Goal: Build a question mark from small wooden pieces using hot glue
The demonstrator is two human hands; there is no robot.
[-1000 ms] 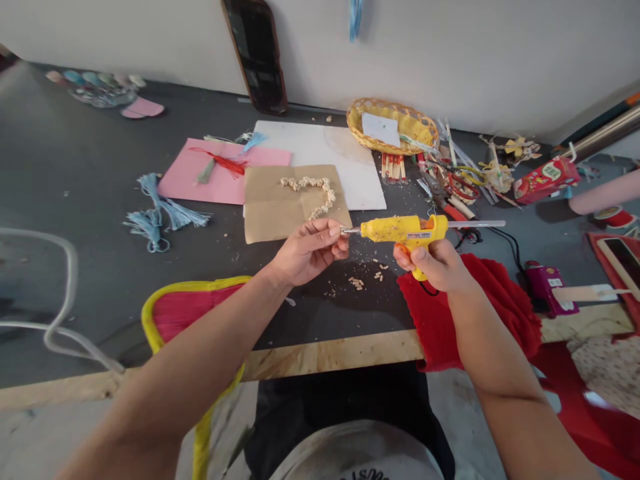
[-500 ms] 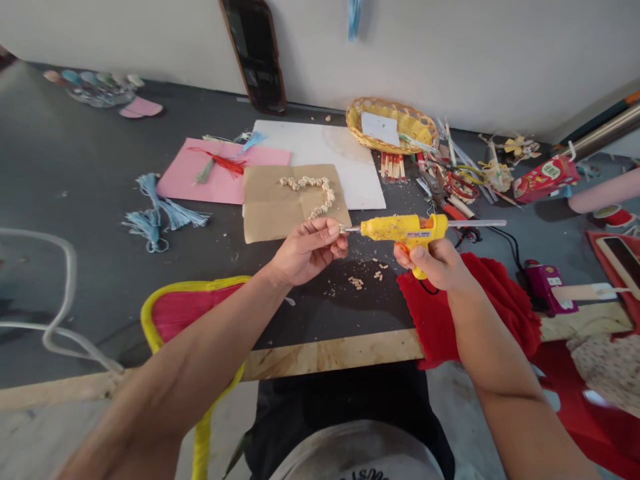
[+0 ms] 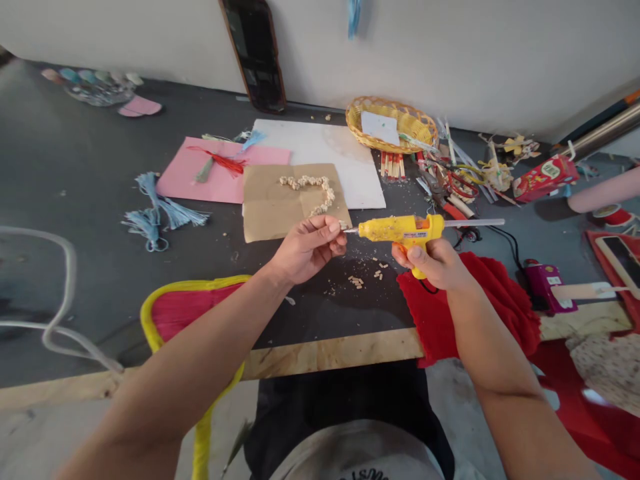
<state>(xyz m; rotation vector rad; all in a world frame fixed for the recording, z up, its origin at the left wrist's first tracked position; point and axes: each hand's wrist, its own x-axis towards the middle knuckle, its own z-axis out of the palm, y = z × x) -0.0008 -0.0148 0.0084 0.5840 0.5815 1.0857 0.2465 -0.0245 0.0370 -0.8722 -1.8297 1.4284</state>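
Note:
My right hand (image 3: 425, 260) is wrapped round the handle of a yellow glue gun (image 3: 395, 229), which lies level with its nozzle pointing left. A clear glue stick (image 3: 475, 223) sticks out of its back. The fingers of my left hand (image 3: 317, 243) are pinched at the nozzle tip; what they hold is too small to name. Behind them a curved row of small beige clusters (image 3: 327, 193) lies on brown paper (image 3: 270, 200). Small tan pieces (image 3: 356, 283) are scattered on the dark table below the gun.
Behind are pink paper (image 3: 175, 173), a white sheet (image 3: 367, 180), a wicker basket (image 3: 423, 127) and a leaning phone (image 3: 255, 53). Blue tassels (image 3: 147, 223) lie left. Tools (image 3: 453, 210), a red box (image 3: 545, 180) and red cloth (image 3: 480, 300) are to the right.
My right hand and the glue gun have shifted slightly left. My left hand has barely moved, its fingers still pinched at the nozzle.

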